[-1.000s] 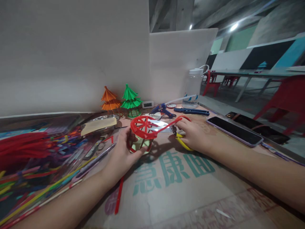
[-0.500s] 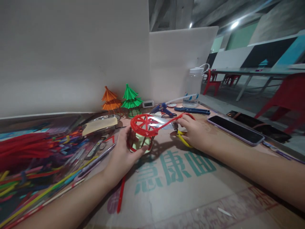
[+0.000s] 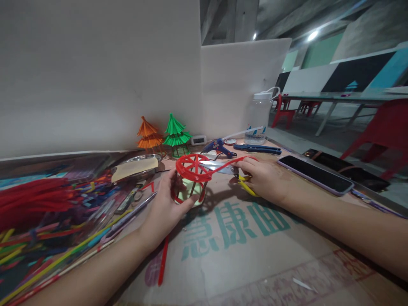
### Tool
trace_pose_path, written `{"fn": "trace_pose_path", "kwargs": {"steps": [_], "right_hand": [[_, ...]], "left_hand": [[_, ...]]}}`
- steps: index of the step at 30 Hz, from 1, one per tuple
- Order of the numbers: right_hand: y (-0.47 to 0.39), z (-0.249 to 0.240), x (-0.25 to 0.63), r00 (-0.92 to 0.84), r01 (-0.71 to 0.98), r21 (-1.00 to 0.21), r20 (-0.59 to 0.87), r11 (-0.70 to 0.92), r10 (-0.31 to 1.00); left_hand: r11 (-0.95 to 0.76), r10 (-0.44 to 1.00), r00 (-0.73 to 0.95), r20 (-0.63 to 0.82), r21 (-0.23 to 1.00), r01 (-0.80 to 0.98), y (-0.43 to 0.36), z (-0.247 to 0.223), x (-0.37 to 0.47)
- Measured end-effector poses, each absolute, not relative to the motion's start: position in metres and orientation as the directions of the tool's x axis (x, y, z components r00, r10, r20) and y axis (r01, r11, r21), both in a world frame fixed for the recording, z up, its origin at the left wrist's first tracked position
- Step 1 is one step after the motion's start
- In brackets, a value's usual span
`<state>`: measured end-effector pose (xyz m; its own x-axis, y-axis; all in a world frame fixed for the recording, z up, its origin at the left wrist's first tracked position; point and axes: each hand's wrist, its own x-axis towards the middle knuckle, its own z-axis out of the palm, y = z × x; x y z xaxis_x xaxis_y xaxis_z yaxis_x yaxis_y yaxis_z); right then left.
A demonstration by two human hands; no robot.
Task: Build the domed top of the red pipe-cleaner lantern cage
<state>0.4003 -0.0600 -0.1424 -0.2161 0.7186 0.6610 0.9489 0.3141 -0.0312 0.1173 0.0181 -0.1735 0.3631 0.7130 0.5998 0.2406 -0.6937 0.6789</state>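
As your left hand (image 3: 167,191) curls its fingers around the red frame (image 3: 191,174), your right hand (image 3: 259,176) holds scissors (image 3: 228,170). Its fingers also pinch a red strip (image 3: 228,163).

Green print (image 3: 236,222) on tabletop (image 3: 236,265): middle character 康 legible, neighbours uncertain.

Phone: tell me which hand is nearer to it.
Right. The right hand, holding the scissors, is left of the phone; the left hand, gripping the red frame, is farther left.
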Motion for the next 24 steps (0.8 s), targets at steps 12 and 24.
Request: {"fn": "trace_pose_path", "kwargs": {"steps": [12,24], "right_hand": [[-0.046,-0.157,0.409,-0.023,0.968,-0.18,0.637,0.178,0.771],[-0.053,-0.152,0.405,-0.181,0.97,0.004,0.679,0.243,0.711]], "left_hand": [[-0.719,0.693,0.332,0.641,0.651,0.244,0.025,-0.177,0.114],[-0.726,0.686,0.326,0.651,0.644,0.242,0.022,-0.175,0.114]]}}
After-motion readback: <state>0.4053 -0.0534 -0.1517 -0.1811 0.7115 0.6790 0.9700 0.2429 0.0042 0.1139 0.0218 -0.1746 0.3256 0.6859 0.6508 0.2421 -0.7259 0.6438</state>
